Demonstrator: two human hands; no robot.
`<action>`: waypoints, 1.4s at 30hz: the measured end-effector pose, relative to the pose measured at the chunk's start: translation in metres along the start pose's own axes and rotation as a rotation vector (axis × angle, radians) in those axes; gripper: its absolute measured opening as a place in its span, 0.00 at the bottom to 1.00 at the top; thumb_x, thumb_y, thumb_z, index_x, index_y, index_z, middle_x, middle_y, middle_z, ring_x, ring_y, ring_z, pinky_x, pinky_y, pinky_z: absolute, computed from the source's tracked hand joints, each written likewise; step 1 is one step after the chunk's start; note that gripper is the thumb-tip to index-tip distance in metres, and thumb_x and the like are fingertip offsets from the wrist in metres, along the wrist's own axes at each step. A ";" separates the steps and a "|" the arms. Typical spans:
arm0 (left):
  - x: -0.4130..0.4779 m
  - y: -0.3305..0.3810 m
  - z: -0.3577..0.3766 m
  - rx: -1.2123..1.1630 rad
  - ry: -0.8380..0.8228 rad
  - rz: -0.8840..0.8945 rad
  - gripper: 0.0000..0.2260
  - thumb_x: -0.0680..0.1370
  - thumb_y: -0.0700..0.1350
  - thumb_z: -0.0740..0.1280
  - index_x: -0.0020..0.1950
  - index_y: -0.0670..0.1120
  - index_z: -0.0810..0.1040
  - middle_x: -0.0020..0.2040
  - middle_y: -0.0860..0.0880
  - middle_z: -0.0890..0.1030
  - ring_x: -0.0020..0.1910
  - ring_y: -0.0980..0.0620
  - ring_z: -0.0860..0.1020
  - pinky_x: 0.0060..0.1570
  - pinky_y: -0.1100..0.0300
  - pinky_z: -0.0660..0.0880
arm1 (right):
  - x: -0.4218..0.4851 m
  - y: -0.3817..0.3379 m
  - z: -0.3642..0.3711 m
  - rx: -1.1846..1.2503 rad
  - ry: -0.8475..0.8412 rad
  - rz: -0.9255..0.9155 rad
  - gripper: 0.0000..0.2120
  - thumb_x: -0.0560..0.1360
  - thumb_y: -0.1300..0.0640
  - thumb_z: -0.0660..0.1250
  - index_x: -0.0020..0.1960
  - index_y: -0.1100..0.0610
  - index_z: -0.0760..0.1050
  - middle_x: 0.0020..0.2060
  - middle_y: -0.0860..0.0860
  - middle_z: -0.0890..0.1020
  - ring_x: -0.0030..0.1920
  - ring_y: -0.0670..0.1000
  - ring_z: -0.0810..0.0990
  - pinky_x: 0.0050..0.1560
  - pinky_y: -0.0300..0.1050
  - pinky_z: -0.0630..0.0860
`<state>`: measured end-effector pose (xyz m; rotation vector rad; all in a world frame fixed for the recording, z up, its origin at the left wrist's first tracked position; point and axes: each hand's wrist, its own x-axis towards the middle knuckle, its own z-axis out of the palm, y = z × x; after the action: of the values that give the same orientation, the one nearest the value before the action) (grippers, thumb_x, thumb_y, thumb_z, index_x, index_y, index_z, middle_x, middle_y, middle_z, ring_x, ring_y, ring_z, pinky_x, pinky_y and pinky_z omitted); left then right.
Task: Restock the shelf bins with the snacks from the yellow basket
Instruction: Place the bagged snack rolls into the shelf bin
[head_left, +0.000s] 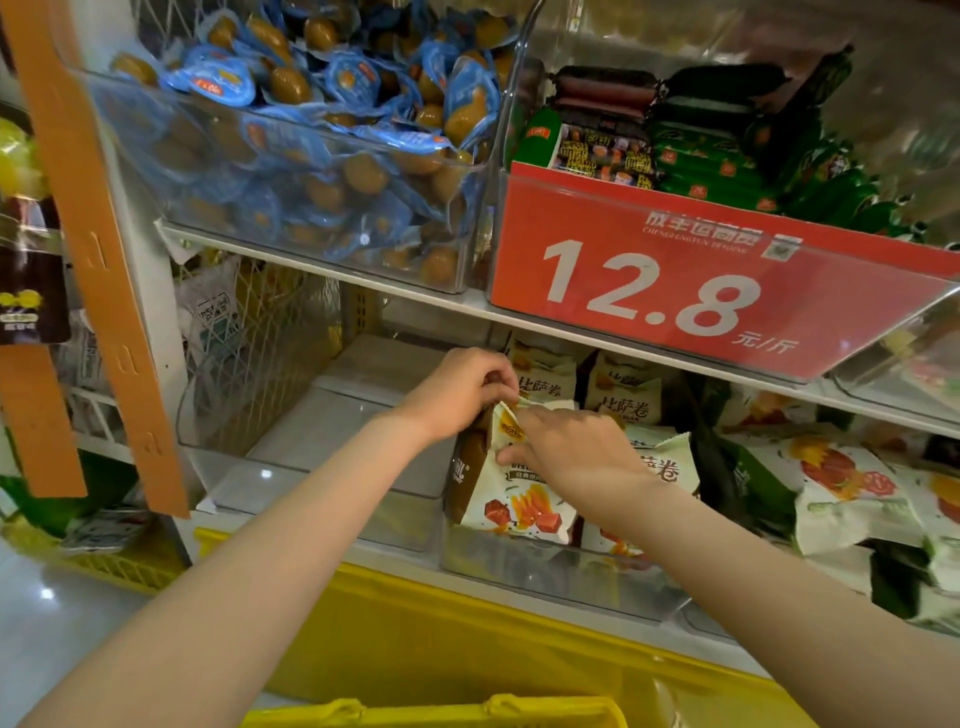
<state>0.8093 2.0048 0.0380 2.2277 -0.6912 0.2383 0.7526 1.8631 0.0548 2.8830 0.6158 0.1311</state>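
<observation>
Pinches the crimped top seam of a snack packet (511, 501) with the left hand (460, 389), fingers curled tight over the edge. Grips the same packet with the right hand (566, 452), fingers folded over its upper right corner, thumb pressed on the printed front. Stands upright at the left end of the packed row in the clear bin (545, 577), just behind the bin's front wall and below the red price sign (675, 280). Touches the neighbouring packets (623, 400) of the same kind to its right and behind.

Looks light and air-puffed: a soft film pillow pack, probably crackly and a little slippery, with brittle contents that would likely crush under a hard squeeze. Best taken by the flat sealed seams at top or bottom, or cradled lightly by the brown side fold, not clamped across the belly. Probably slumps or tips toward the bin's left wall if released with nothing to lean on, so worth seating snug against the row first.

Shows only the rim and handle of the yellow basket (431, 714) at the lower edge of the view; cannot tell what remains inside.
</observation>
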 end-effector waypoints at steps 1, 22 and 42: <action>-0.001 0.000 0.001 0.003 0.010 0.003 0.03 0.75 0.40 0.67 0.42 0.47 0.78 0.41 0.52 0.79 0.42 0.57 0.77 0.45 0.71 0.70 | -0.001 0.002 -0.002 0.033 -0.010 0.010 0.29 0.77 0.37 0.53 0.70 0.55 0.61 0.62 0.51 0.74 0.61 0.53 0.73 0.47 0.45 0.65; 0.000 -0.002 0.009 -0.085 0.110 -0.086 0.02 0.75 0.40 0.68 0.45 0.46 0.80 0.40 0.57 0.77 0.39 0.64 0.74 0.43 0.70 0.69 | -0.019 -0.014 0.039 0.024 0.124 -0.112 0.43 0.72 0.30 0.47 0.76 0.59 0.48 0.72 0.53 0.61 0.71 0.52 0.58 0.71 0.46 0.52; -0.085 0.021 0.036 0.671 -0.085 0.195 0.22 0.76 0.53 0.64 0.69 0.50 0.69 0.59 0.49 0.73 0.59 0.50 0.69 0.58 0.56 0.67 | 0.034 0.050 0.018 0.649 0.113 0.253 0.07 0.72 0.49 0.70 0.43 0.52 0.82 0.41 0.43 0.77 0.38 0.39 0.71 0.45 0.36 0.66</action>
<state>0.7248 2.0013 -0.0050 2.8139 -0.9826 0.5398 0.8056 1.8297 0.0487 3.5998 0.3493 0.1535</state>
